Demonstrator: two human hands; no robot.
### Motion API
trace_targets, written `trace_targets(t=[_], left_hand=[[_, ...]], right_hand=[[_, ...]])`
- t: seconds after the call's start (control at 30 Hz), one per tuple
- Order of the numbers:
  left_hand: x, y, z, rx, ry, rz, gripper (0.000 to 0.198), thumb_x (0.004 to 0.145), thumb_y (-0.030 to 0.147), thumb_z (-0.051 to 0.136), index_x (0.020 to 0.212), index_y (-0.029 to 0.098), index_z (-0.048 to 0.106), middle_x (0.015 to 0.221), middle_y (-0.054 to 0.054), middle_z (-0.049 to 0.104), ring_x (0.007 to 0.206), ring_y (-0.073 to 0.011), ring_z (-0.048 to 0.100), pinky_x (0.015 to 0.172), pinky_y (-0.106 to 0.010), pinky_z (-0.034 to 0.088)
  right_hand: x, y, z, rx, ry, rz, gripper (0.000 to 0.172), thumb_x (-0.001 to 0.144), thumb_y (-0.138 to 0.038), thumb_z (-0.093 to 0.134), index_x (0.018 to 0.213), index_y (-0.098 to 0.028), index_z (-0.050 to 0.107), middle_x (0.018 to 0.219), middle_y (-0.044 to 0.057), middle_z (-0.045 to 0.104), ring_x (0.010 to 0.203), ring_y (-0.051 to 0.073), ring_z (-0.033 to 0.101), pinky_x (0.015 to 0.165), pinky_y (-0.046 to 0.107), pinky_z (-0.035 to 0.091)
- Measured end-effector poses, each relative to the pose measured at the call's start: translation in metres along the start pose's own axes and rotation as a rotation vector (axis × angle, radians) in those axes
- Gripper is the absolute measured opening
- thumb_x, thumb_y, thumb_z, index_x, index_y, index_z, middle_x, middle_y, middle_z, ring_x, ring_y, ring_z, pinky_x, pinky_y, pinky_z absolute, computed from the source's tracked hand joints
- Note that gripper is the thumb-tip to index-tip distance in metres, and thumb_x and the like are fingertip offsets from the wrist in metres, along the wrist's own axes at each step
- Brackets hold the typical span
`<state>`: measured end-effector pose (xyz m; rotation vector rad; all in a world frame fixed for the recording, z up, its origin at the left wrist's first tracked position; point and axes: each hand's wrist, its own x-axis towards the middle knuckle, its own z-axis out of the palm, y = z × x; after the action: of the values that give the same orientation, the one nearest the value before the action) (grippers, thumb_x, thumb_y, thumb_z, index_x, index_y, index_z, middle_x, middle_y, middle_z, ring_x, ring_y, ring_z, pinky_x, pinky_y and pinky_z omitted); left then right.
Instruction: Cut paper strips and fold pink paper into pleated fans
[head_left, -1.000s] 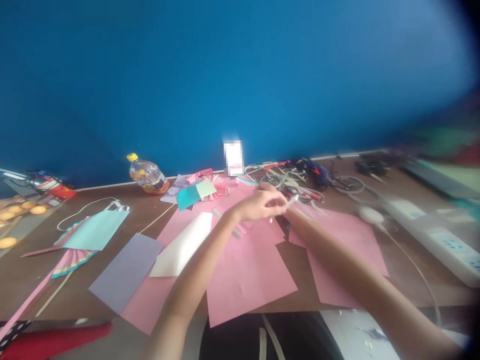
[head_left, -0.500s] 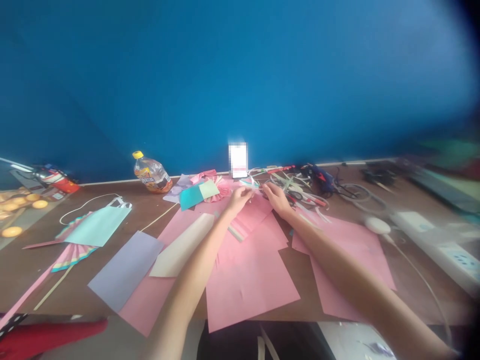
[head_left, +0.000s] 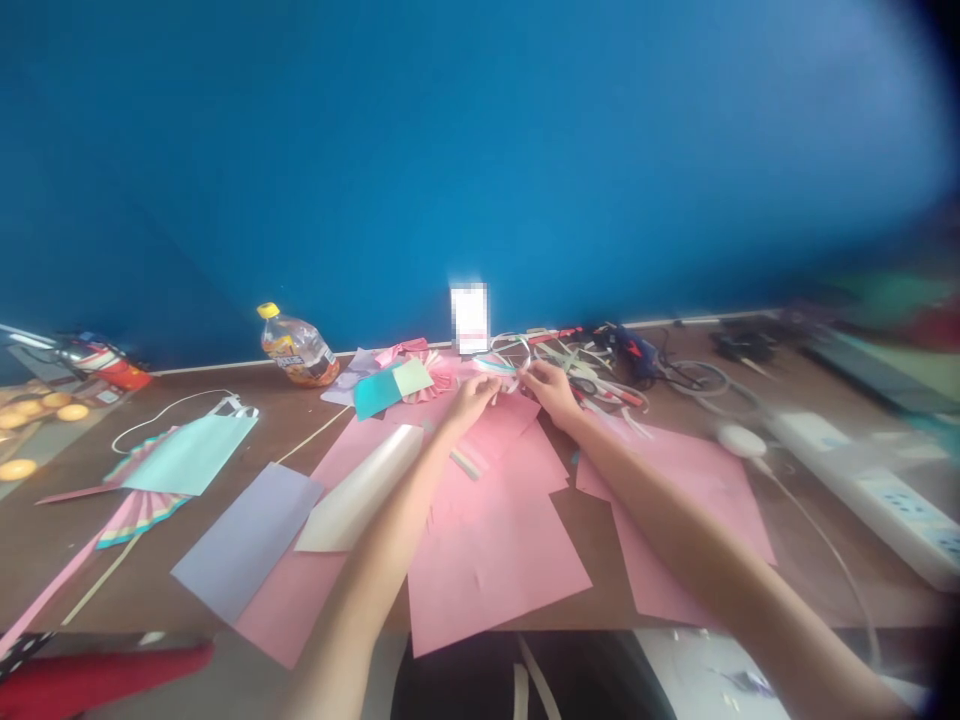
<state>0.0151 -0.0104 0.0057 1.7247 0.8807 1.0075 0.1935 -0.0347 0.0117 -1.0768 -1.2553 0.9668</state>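
While 2 bare forearms reach over the desk (head_left: 585,545), the left hand (head_left: 474,402) and the right hand (head_left: 551,390) are near each other, fingers drawn in narrow, pinching 1 thin white strip (head_left: 526,352) that shows between and just beyond their fingertips, curving into a loop. The exact contact is too small to make out. The strip is above the pink paper, in front of 1 upright phone-like panel (head_left: 470,318), its face blurred.

At least 3 pink sheets (head_left: 495,575) spread below the arms. Left of the left forearm lie 1 white sheet (head_left: 365,490), bent along its length, and 1 lilac sheet (head_left: 247,540). Farther left, 1 pale blue card (head_left: 193,455) covers part of 1 pleated paper fan (head_left: 144,516).

Near the wall are 1 teal card (head_left: 375,393), 1 pale green card (head_left: 413,377) touching it, and 1 yellow-capped bottle (head_left: 298,350), tilted. Right of the hands, cut paper strips (head_left: 592,372) lie too tangled to count; beyond are 1 white plug (head_left: 741,440) and 1 power strip (head_left: 862,485).
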Motion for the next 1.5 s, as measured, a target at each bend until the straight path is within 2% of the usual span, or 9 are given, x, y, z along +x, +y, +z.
trace_targets(t=[0.2,0.37,0.57,0.77,0.9,1.0,1.13,1.3,1.5], left_hand=[[0.000,0.000,-0.004,-0.031,0.056,-0.050,0.058,0.082,0.071,0.042,0.068,0.017,0.057,0.062,-0.001,0.050,0.064,-0.0149,0.049,0.066,-0.029,0.040],[0.003,-0.004,-0.005,-0.042,0.054,-0.089,0.061,0.080,0.074,0.039,0.058,0.018,0.047,0.059,0.000,0.045,0.062,-0.0146,0.045,0.065,-0.029,0.037],[0.001,-0.002,-0.006,-0.048,0.048,-0.067,0.060,0.084,0.071,0.037,0.057,0.018,0.042,0.058,0.002,0.038,0.059,-0.0118,0.037,0.062,-0.028,0.031],[0.000,0.004,0.000,-0.125,-0.002,-0.054,0.052,0.086,0.064,0.042,0.076,0.016,0.059,0.071,-0.003,0.056,0.071,-0.0155,0.052,0.072,-0.029,0.041],[0.000,0.002,0.000,-0.109,0.047,-0.059,0.048,0.088,0.060,0.042,0.086,0.017,0.063,0.079,-0.005,0.061,0.081,-0.0189,0.058,0.079,-0.032,0.045],[-0.001,0.000,-0.001,-0.060,0.130,-0.030,0.047,0.089,0.059,0.041,0.086,0.018,0.062,0.079,-0.004,0.060,0.080,-0.0181,0.057,0.076,-0.031,0.046],[-0.001,0.002,0.000,-0.133,0.181,0.000,0.040,0.087,0.057,0.048,0.097,0.019,0.056,0.077,-0.001,0.055,0.067,-0.0124,0.053,0.065,-0.026,0.044],[0.001,0.001,0.001,-0.307,0.170,-0.040,0.045,0.081,0.052,0.061,0.107,0.023,0.040,0.073,0.004,0.052,0.060,-0.0090,0.050,0.058,-0.023,0.041],[0.001,0.005,-0.005,-0.335,0.162,-0.095,0.046,0.076,0.050,0.068,0.103,0.021,0.044,0.077,0.002,0.058,0.065,-0.0093,0.055,0.063,-0.023,0.041]], right_hand=[[0.000,-0.008,0.004,0.034,-0.045,0.028,0.031,0.071,-0.046,0.071,0.072,-0.017,0.061,0.062,-0.002,0.057,0.053,0.010,0.050,0.053,0.024,0.039],[-0.001,-0.021,0.008,-0.057,-0.060,-0.063,0.028,0.073,-0.045,0.069,0.073,-0.017,0.066,0.058,-0.003,0.056,0.053,0.010,0.047,0.053,0.024,0.038],[-0.005,-0.032,0.019,-0.035,-0.135,-0.050,0.026,0.073,-0.043,0.070,0.075,-0.018,0.066,0.067,0.002,0.067,0.061,0.014,0.060,0.062,0.028,0.047],[-0.008,-0.030,0.029,0.107,-0.104,0.046,0.025,0.068,-0.038,0.075,0.075,-0.018,0.062,0.063,0.001,0.066,0.058,0.016,0.062,0.059,0.029,0.050],[-0.010,-0.031,0.032,0.270,-0.124,0.157,0.028,0.063,-0.033,0.078,0.081,-0.018,0.063,0.073,0.003,0.071,0.069,0.019,0.067,0.073,0.034,0.054],[-0.013,-0.031,0.035,0.356,-0.169,0.206,0.035,0.059,-0.029,0.080,0.088,-0.018,0.064,0.081,0.004,0.072,0.076,0.018,0.068,0.080,0.035,0.053],[-0.016,-0.029,0.039,0.341,-0.126,0.207,0.043,0.055,-0.029,0.082,0.093,-0.018,0.063,0.076,0.001,0.070,0.071,0.016,0.066,0.076,0.033,0.053],[-0.015,-0.026,0.040,0.259,-0.095,0.130,0.043,0.056,-0.034,0.082,0.091,-0.018,0.063,0.078,0.003,0.070,0.068,0.016,0.064,0.065,0.029,0.051],[-0.015,-0.023,0.038,0.181,-0.095,0.115,0.042,0.060,-0.039,0.080,0.092,-0.017,0.063,0.076,0.003,0.070,0.067,0.015,0.064,0.060,0.026,0.049]])
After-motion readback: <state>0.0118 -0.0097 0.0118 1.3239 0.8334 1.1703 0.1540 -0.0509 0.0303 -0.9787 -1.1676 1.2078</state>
